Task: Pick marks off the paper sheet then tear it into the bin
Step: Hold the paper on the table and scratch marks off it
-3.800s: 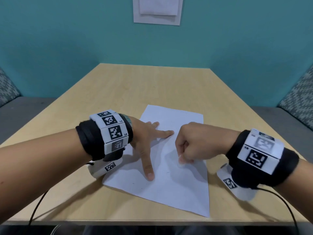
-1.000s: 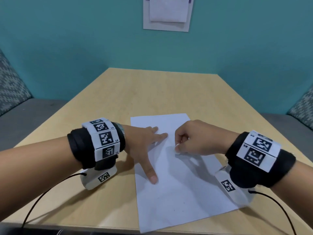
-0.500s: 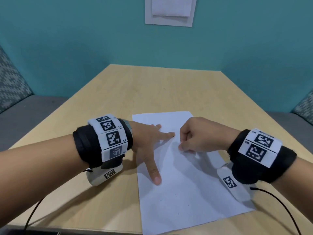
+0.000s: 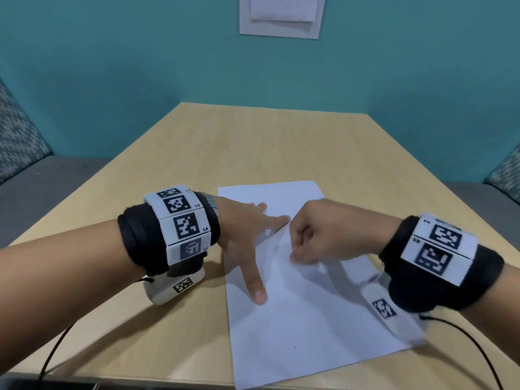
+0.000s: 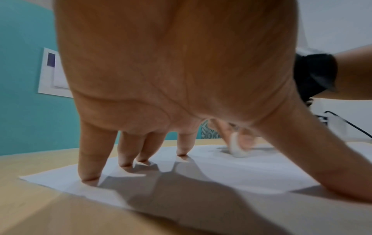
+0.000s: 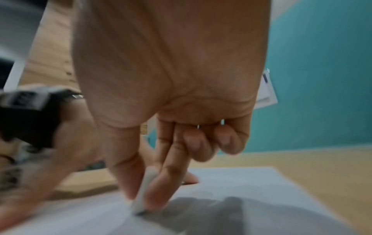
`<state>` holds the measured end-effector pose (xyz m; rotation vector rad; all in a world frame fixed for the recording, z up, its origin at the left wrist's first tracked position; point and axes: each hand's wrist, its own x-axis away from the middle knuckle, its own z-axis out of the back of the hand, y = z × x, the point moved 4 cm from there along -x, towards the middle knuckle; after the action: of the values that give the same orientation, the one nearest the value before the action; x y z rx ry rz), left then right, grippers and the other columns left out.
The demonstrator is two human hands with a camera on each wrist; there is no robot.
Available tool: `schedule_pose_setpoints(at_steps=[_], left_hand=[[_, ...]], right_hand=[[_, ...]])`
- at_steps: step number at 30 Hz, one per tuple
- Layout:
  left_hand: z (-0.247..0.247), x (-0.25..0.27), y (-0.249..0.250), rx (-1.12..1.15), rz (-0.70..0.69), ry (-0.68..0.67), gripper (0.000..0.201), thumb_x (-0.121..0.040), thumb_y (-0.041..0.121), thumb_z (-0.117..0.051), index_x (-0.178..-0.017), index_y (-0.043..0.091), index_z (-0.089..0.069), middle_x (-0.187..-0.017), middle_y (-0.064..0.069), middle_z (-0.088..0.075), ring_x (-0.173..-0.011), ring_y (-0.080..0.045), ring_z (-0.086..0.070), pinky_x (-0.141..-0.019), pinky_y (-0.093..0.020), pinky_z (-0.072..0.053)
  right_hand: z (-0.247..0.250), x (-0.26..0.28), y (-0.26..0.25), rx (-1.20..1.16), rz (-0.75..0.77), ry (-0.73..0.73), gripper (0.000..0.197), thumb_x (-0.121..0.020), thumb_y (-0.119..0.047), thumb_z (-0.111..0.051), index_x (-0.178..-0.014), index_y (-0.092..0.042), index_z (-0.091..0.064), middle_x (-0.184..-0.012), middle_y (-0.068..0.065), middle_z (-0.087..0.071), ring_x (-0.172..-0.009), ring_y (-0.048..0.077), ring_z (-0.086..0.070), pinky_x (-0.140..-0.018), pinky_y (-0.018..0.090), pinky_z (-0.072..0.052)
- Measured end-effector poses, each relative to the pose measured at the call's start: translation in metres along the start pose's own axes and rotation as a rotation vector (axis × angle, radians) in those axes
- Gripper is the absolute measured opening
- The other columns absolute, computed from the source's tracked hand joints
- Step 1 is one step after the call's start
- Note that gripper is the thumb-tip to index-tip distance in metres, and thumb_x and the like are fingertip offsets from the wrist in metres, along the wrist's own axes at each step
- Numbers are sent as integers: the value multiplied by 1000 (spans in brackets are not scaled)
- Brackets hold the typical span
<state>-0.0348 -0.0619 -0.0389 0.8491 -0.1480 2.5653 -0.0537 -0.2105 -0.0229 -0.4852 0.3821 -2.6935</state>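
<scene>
Paper sheet [image 4: 295, 305]: lying flat on the wooden table [image 4: 253, 142], long axis running near to far, skewed slightly.
Left hand [image 4: 244, 235]: spread, fingertips [image 5: 88, 178] pressing the sheet's left part, thumb reaching toward the near edge.
Right hand [image 4: 323, 235]: curled, pinching a small white eraser [image 6: 141, 197], its tip touching the sheet just right of the left hand; it is the nearer hand to any marks.
A faint speck is showing nearer on the sheet.
Bin: not showing.
Wall notice [image 4: 281, 15]: hanging far off.
</scene>
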Motion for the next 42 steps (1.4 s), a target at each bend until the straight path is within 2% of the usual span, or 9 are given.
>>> schedule_pose_setpoints(at_steps=[3, 7, 12, 15, 19, 23, 30, 36, 42], left_hand=[[-1, 1, -3, 15, 10, -9, 149, -49, 72, -91, -153, 61, 15, -170, 2, 23, -158, -15, 11, -126, -49, -13], [-2, -1, -2, 21, -7, -1, 142, -49, 71, -91, -154, 64, 4, -170, 1, 22, -158, -17, 8, -126, -48, -13], [-2, 1, -5, 43, 3, -1, 147, -49, 72, -90, -153, 62, 14, -170, 7, 24, -157, -12, 14, -127, -50, -10], [-3, -1, -5, 62, -6, 2, 146, -48, 71, -91, -153, 63, 10, -169, 5, 24, -156, -12, 17, -127, -49, -9], [-4, -2, -7, 81, 7, -18, 148, -46, 70, -93, -152, 65, 10, -169, 8, 25, -156, -11, 17, -126, -48, -9], [-1, 7, -2, 47, -19, 17, 143, -55, 57, -97, -159, 49, 1, -167, 13, -4, -157, -13, -6, -123, -47, -25], [3, 9, -8, 13, -64, -79, 144, -62, 38, -98, -156, 58, 9, -163, 23, 31, -148, -3, 32, -127, -51, 0], [1, 9, -1, 18, -28, 7, 137, -60, 76, -83, -162, 42, 3, -170, 16, 13, -155, -7, 16, -127, -52, -9], [-2, 6, -2, 36, -10, -18, 147, -59, 67, -89, -159, 46, 17, -169, 14, 24, -154, -8, 23, -127, -51, -4]], right_hand=[[8, -2, 7, 14, -59, 117, 12, -79, -22, -75, -72, -13, -72, -67, 1, -74, -58, 11, -58, -57, 27, -49], [-15, 12, -20, -44, 65, -80, 10, -81, -21, -76, -77, -12, -75, -72, 0, -76, -55, 4, -56, -59, 29, -54], [7, -3, 9, 65, -71, 123, 11, -77, -23, -74, -72, -13, -72, -64, -1, -73, -60, 14, -62, -56, 28, -49], [-7, 6, -8, -10, 22, 10, 11, -80, -21, -75, -73, -13, -72, -63, 0, -72, -51, 3, -54, -52, 19, -45], [-6, 9, -8, 6, 43, -40, 12, -82, -22, -75, -76, -12, -75, -70, 1, -75, -55, 5, -56, -59, 29, -52], [16, 3, 32, 113, -97, 140, 10, -79, -24, -70, -74, -16, -71, -63, -6, -66, -64, 16, -60, -57, 30, -47], [12, 11, 39, -1, -23, 140, 10, -89, -34, -72, -88, -24, -74, -88, 1, -75, -63, 9, -53, -59, 23, -43], [7, 10, 29, -36, 46, 138, 13, -91, -34, -74, -93, -22, -76, -93, 3, -75, -64, 7, -52, -60, 20, -42], [2, -2, 17, 6, 52, 87, 15, -90, -36, -74, -94, -22, -77, -92, -3, -76, -64, 2, -55, -59, 20, -40]])
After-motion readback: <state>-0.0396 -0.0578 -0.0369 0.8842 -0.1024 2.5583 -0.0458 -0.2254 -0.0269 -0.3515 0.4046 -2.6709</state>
